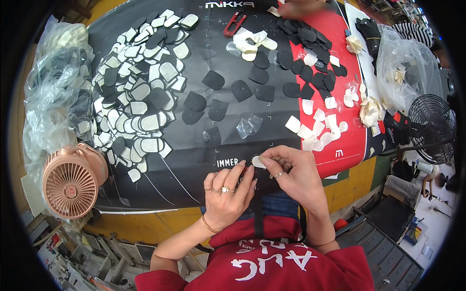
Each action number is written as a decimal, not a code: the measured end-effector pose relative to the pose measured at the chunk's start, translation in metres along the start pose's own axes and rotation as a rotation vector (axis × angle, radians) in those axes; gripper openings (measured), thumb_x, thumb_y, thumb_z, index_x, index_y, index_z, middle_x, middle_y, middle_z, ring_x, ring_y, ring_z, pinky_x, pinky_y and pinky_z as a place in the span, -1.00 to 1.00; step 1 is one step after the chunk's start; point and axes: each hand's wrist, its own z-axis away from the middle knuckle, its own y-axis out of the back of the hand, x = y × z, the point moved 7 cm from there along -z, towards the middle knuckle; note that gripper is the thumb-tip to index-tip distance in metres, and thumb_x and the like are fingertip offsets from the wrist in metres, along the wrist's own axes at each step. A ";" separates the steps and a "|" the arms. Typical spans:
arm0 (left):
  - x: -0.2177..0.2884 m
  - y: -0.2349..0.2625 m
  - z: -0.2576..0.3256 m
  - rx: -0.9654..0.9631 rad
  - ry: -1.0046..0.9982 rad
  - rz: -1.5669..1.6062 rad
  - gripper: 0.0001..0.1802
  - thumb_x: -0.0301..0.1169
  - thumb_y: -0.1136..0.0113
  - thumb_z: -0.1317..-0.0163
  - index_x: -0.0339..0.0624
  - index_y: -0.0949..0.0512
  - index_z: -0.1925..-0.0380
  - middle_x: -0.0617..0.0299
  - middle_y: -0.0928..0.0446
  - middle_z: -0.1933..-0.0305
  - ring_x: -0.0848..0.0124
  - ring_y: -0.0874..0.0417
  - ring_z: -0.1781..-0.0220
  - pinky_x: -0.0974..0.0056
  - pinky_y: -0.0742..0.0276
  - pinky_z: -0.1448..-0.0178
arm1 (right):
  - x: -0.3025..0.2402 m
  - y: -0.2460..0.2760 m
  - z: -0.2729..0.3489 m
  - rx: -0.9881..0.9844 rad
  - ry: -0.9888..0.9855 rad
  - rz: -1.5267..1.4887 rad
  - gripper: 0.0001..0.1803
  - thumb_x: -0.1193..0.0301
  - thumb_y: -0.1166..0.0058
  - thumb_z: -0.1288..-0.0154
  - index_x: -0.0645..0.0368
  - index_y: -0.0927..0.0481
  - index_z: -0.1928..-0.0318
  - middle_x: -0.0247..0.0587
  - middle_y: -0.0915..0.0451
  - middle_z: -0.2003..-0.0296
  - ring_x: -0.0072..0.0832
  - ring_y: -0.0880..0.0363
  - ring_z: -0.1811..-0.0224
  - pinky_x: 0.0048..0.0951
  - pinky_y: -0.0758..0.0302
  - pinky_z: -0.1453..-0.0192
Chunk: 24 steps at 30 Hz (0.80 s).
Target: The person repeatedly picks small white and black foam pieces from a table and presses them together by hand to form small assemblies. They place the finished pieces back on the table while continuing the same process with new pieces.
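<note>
In front of my body, my right hand [290,175] pinches a small white rounded patch [258,161] between thumb and fingertips. Close to its left side is my left hand [228,194], fingers bent together and thumb hidden behind them; anything they grip blends into the black mat [160,186]. Just beyond the hands lies a crumpled piece of clear film [249,126]. Loose black patches [241,90] are scattered over the middle of the mat. Several white patches [318,128] lie on the red part, right of my hands.
A large heap of white-faced and black patches [141,97] covers the left side. Clear plastic bags [58,87] and a pink fan [73,182] border it. Red thread snips [235,24] lie at the far side, near another person's blurred hand [303,8]. A black fan [432,121] stands right.
</note>
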 end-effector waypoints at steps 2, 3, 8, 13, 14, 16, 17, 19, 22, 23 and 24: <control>0.000 0.000 0.000 -0.003 0.003 -0.002 -0.59 -0.40 -0.45 -0.04 -0.11 -0.72 0.03 0.20 -0.58 -0.13 0.26 -0.54 -0.02 0.12 -0.31 -0.17 | 0.000 0.000 -0.001 -0.006 0.001 0.025 -0.86 0.52 -0.25 -0.39 0.36 -0.70 0.13 -0.34 -0.69 0.49 -0.80 -0.50 0.48 -0.65 -0.40 0.43; 0.000 0.000 0.000 -0.006 0.005 0.001 -0.59 -0.40 -0.45 -0.04 -0.10 -0.72 0.03 0.20 -0.58 -0.13 0.26 -0.54 -0.02 0.12 -0.31 -0.17 | -0.001 0.000 -0.001 -0.001 0.010 0.023 -0.86 0.52 -0.25 -0.39 0.37 -0.70 0.13 -0.34 -0.68 0.49 -0.80 -0.50 0.48 -0.65 -0.40 0.43; 0.000 0.000 0.000 -0.009 0.009 0.004 -0.58 -0.40 -0.45 -0.04 -0.10 -0.71 0.02 0.20 -0.58 -0.12 0.26 -0.54 -0.03 0.12 -0.30 -0.18 | -0.002 -0.001 -0.003 -0.007 0.029 0.050 -0.86 0.52 -0.24 -0.39 0.37 -0.70 0.14 -0.33 -0.68 0.51 -0.81 -0.48 0.50 -0.65 -0.40 0.45; -0.002 0.001 -0.001 0.001 0.034 0.050 -0.50 -0.41 -0.46 -0.03 -0.09 -0.68 -0.06 0.19 -0.56 -0.14 0.24 -0.53 -0.05 0.11 -0.30 -0.18 | -0.002 -0.001 -0.003 -0.011 0.041 0.036 -0.86 0.51 -0.24 -0.41 0.38 -0.69 0.15 -0.37 -0.66 0.51 -0.82 -0.46 0.50 -0.67 -0.38 0.46; -0.002 0.001 -0.002 -0.010 0.034 0.045 -0.49 -0.41 -0.45 -0.03 -0.08 -0.67 -0.08 0.18 -0.56 -0.14 0.24 -0.53 -0.05 0.11 -0.30 -0.18 | -0.001 -0.002 -0.003 -0.013 0.036 0.018 -0.85 0.51 -0.24 -0.41 0.38 -0.69 0.15 -0.38 -0.66 0.51 -0.83 -0.46 0.50 -0.67 -0.38 0.46; -0.001 0.000 -0.004 -0.035 0.032 0.035 -0.46 -0.41 -0.44 -0.04 -0.06 -0.66 -0.11 0.16 -0.55 -0.16 0.22 -0.52 -0.06 0.10 -0.30 -0.17 | -0.003 -0.002 -0.003 -0.003 0.067 0.024 -0.85 0.50 -0.23 -0.41 0.39 -0.69 0.16 -0.40 -0.65 0.51 -0.83 -0.45 0.51 -0.67 -0.37 0.46; 0.000 -0.001 -0.004 -0.055 0.032 0.017 -0.47 -0.41 -0.44 -0.05 -0.06 -0.66 -0.11 0.15 -0.54 -0.16 0.22 -0.52 -0.06 0.10 -0.30 -0.17 | -0.003 -0.002 -0.003 0.001 0.083 0.027 -0.85 0.50 -0.23 -0.42 0.39 -0.69 0.17 -0.41 -0.65 0.51 -0.83 -0.44 0.51 -0.67 -0.37 0.46; 0.001 -0.002 -0.005 -0.093 0.032 -0.019 -0.47 -0.40 -0.42 -0.06 -0.04 -0.66 -0.12 0.13 -0.54 -0.17 0.21 -0.51 -0.07 0.09 -0.30 -0.17 | -0.003 -0.002 -0.003 -0.001 0.090 0.055 -0.83 0.50 -0.25 -0.40 0.38 -0.67 0.11 -0.39 -0.64 0.50 -0.81 -0.44 0.52 -0.66 -0.38 0.46; 0.002 -0.002 -0.007 -0.111 0.025 -0.034 -0.48 -0.40 -0.41 -0.08 -0.03 -0.66 -0.12 0.11 -0.54 -0.18 0.20 -0.50 -0.08 0.09 -0.30 -0.16 | -0.006 0.000 0.003 0.085 0.158 0.064 -0.73 0.51 -0.29 -0.35 0.35 -0.62 -0.01 -0.35 -0.63 0.46 -0.76 -0.45 0.52 -0.63 -0.40 0.45; 0.003 -0.003 -0.007 -0.111 0.020 -0.044 -0.48 -0.40 -0.41 -0.07 -0.03 -0.66 -0.12 0.11 -0.54 -0.19 0.20 -0.50 -0.07 0.09 -0.30 -0.16 | -0.007 0.000 0.006 0.128 0.190 0.063 -0.67 0.51 -0.31 -0.33 0.34 -0.60 -0.06 -0.33 -0.62 0.44 -0.74 -0.46 0.52 -0.62 -0.40 0.45; 0.003 -0.003 -0.006 -0.112 0.016 -0.055 -0.48 -0.40 -0.41 -0.07 -0.03 -0.66 -0.13 0.11 -0.54 -0.19 0.21 -0.50 -0.07 0.09 -0.31 -0.16 | -0.007 -0.001 0.008 0.154 0.199 0.057 -0.62 0.52 -0.32 -0.32 0.32 -0.57 -0.11 -0.32 -0.62 0.42 -0.73 -0.47 0.50 -0.62 -0.41 0.45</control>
